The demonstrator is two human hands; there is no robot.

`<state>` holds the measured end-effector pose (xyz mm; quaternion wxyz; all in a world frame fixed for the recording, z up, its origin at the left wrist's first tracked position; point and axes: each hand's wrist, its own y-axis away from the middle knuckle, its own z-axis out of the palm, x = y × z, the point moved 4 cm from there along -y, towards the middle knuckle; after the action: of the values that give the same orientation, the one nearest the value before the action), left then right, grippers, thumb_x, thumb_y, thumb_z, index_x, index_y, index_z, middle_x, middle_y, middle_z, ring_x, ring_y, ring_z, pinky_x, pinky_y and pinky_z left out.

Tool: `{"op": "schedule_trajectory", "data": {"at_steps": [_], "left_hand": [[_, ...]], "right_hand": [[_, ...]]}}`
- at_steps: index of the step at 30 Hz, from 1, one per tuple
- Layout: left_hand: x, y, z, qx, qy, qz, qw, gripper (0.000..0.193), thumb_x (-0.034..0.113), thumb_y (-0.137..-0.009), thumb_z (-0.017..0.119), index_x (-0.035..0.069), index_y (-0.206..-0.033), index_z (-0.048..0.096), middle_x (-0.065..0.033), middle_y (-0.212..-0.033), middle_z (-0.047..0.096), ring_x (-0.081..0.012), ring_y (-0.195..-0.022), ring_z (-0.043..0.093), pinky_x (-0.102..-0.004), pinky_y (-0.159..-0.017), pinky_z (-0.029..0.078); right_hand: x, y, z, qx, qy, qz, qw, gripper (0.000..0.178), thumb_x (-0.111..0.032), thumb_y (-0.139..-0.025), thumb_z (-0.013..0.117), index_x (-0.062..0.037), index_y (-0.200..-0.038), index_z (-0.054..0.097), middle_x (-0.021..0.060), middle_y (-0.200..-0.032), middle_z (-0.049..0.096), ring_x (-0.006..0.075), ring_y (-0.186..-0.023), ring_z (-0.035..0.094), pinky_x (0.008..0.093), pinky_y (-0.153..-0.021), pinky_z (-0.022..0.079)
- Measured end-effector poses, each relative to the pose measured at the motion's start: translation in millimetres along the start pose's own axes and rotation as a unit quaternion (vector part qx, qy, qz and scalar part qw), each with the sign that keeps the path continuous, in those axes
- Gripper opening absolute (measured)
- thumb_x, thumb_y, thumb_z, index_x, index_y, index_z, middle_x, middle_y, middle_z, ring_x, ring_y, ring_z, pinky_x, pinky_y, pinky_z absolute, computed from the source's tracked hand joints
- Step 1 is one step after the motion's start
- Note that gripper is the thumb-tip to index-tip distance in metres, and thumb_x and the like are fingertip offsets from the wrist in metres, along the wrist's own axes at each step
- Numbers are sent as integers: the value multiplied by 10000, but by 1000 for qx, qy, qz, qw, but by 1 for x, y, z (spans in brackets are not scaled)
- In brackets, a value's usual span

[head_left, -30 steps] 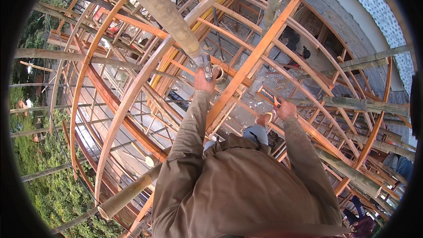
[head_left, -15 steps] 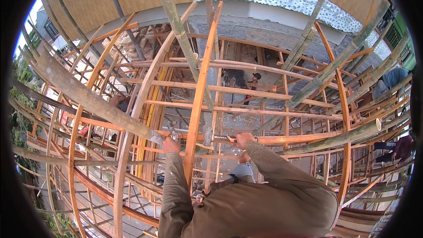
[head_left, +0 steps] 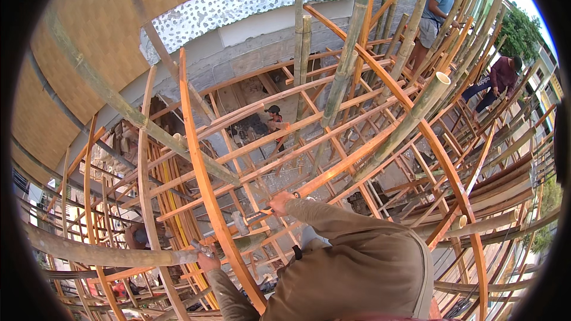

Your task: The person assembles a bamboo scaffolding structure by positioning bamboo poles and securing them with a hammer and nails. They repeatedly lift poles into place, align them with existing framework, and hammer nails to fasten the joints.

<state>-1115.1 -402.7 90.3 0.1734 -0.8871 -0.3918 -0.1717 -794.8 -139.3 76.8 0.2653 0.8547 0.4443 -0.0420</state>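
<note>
Up high, left hand (head_left: 208,258) grips bamboo pole (head_left: 107,254), right hand (head_left: 279,203) a hammer (head_left: 242,222).

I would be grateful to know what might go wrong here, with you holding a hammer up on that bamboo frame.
1. The right hand holds a hammer over open gaps in the frame; a person in a cap stands below, so a dropped tool might strike them.
2. The left hand grips only a horizontal bamboo pole; a slip there could mean a fall.
3. The curved orange strip passes between both hands, so a swing may glance off it.
</note>
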Motion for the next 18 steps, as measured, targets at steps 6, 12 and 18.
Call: {"op": "schedule_trajectory", "data": {"at_steps": [6,12,18], "left_hand": [[9,-5,-3,-55,17,-50,997,551,436,-840,813,-74,-980,659,-308,-928,688,-502,-874,682,-581,-754,536],[22,2,-13,-35,-55,-77,995,597,352,-798,855,-67,-1165,641,-284,-1006,722,-468,-944,703,-536,-820,557],[27,-2,-11,-81,-2,-126,989,673,271,-750,870,-61,-1276,616,-263,-1033,724,-447,-985,708,-520,-839,567]], "right_hand": [[5,-8,13,11,6,-2,1000,456,-350,-862,737,-129,-1254,659,155,-1023,752,358,-993,728,503,-837,576],[4,-10,17,15,-8,0,1000,534,-326,-860,742,-155,-1345,601,147,-1031,754,362,-984,734,509,-817,583],[2,-1,4,39,27,-24,999,456,-338,-856,739,-137,-1254,647,151,-1046,761,360,-990,736,512,-826,584]]}}
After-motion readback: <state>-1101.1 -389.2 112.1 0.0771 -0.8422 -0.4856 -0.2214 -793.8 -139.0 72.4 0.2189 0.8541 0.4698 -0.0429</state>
